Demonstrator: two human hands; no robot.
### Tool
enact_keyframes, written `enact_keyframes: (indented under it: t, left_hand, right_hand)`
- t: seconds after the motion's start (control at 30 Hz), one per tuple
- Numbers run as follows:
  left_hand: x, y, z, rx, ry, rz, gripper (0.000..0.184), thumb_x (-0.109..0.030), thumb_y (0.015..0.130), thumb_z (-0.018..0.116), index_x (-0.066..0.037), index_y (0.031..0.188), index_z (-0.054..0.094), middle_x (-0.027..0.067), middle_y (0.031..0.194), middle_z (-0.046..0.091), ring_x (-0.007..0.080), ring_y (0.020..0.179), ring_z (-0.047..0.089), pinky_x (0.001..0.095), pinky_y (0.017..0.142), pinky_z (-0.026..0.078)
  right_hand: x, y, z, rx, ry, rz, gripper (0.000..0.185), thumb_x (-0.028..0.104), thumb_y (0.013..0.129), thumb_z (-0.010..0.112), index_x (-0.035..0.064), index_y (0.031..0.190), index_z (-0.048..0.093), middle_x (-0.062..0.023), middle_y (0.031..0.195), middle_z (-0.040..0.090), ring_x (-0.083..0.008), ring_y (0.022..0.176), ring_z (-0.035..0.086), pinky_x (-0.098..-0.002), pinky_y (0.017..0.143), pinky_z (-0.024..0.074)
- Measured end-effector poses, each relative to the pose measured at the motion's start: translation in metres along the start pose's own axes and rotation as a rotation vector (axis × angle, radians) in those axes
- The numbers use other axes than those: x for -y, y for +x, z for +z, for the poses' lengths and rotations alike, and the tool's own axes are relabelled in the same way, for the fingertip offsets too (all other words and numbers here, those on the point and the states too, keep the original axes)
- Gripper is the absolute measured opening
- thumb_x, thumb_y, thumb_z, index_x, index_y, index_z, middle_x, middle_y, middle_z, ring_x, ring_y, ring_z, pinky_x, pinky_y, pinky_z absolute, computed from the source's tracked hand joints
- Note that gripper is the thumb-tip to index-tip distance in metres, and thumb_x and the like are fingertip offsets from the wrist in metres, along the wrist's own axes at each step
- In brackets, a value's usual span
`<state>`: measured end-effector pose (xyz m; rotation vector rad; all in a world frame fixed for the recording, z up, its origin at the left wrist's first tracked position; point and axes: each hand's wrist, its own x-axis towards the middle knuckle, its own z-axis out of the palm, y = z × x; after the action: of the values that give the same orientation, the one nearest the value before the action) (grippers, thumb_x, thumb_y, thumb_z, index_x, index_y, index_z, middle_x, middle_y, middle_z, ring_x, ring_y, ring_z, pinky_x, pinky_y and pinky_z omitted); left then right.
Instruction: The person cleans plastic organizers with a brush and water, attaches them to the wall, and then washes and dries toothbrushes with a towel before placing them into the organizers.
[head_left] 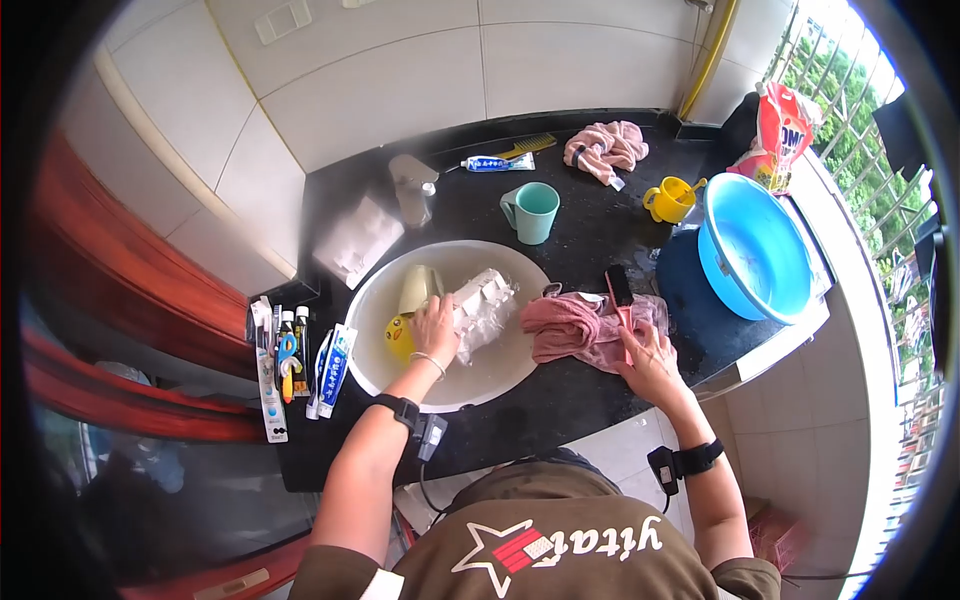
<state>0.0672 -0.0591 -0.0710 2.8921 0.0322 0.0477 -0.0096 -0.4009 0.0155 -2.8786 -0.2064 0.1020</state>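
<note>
At the far left of the desk (pixel 590 262) we see a toothbrush pack (pixel 270 390) lying beside dark tubes (pixel 301 345), with two toothpaste tubes (pixel 334 368) close by, nearer the sink (pixel 362 375). A white box-like thing (pixel 360 240) sits behind the sink's left rim, and the tap (pixel 413 192) stands just right of it. Inside the sink we make out a yellow duck-faced thing (pixel 399 338) and, behind it, a pale cup (pixel 420 288) on its side. Our left hand (pixel 436 328) reaches in with fingers half curled, touching the left side of a white crumpled thing (pixel 486 308); we cannot tell how firmly it grips. Behind the sink lie a blue-and-white tube (pixel 498 163) and a yellow comb (pixel 532 146), with a green mug (pixel 533 213) upright in front of them. Just right of the sink a pink cloth (pixel 575 328) is spread on the desk, while another cloth (pixel 607 148) lies bunched at the back. Our right hand (pixel 648 362) is over the front cloth's right part, its fingers closed around the red handle of a brush (pixel 618 287) with a dark head. Further right we see a yellow cup (pixel 670 201), a blue basin (pixel 758 255) and, behind the basin, a red bag (pixel 780 135).
</note>
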Motion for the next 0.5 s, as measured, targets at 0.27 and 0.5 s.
enact_keyframes:
  t: [0.27,0.5]
  left_hand:
    - [-0.002,-0.004,-0.109,-0.425,0.041,0.539,0.054,-0.006,0.074,0.055,-0.008,0.126,0.044,0.0088,0.108,0.05,0.0249,0.103,0.048,0.0381,0.09,0.033]
    - [0.011,-0.011,-0.167,-0.618,0.019,0.456,0.053,-0.007,0.073,0.059,-0.009,0.125,0.047,0.0099,0.106,0.049,0.0261,0.103,0.048,0.0367,0.09,0.038]
  right_hand:
    - [0.054,0.052,-0.026,-0.294,-0.142,-0.494,0.048,0.021,0.07,0.064,0.0105,0.115,0.052,-0.014,0.118,0.045,-0.0325,0.113,0.041,-0.05,0.096,0.0293]
    - [0.106,0.08,-0.018,-0.134,-0.317,-0.802,0.063,0.025,0.064,0.069,0.0091,0.121,0.048,-0.0111,0.117,0.044,-0.0305,0.114,0.039,-0.0532,0.097,0.0276]
